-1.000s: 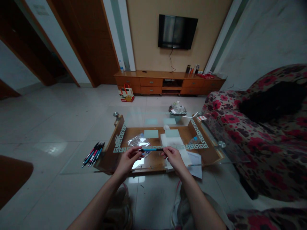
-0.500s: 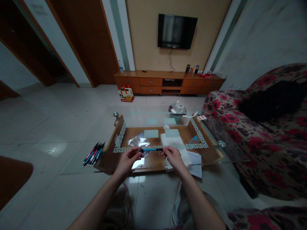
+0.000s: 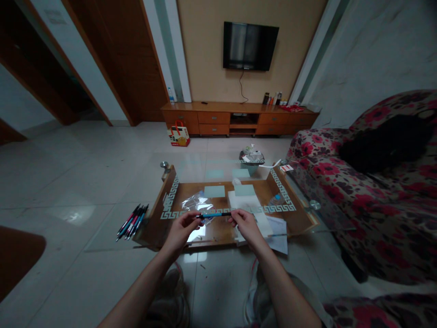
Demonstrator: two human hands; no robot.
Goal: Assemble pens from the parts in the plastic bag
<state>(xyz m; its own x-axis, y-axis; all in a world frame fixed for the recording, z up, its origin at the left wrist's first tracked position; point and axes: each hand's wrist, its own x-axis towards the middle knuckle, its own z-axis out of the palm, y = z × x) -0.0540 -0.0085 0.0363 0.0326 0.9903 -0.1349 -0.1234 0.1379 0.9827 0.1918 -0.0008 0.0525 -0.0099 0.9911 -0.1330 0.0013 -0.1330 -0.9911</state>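
A blue and black pen [image 3: 214, 214] is held level over the glass coffee table [image 3: 164, 205]. My left hand [image 3: 183, 228] pinches its left end and my right hand [image 3: 244, 224] pinches its right end. Just behind the pen lies a crumpled clear plastic bag [image 3: 197, 201]. A white sheet of paper [image 3: 249, 205] lies under my right hand. A bundle of several red, blue and black pens [image 3: 132, 221] rests on the left part of the glass top.
A floral sofa [image 3: 368, 191] runs along the right. A waste basket [image 3: 252, 160] stands beyond the table. Farther back are a wooden TV cabinet [image 3: 239, 117], a wall TV [image 3: 250, 45] and a gift bag [image 3: 179, 134] on the tiled floor.
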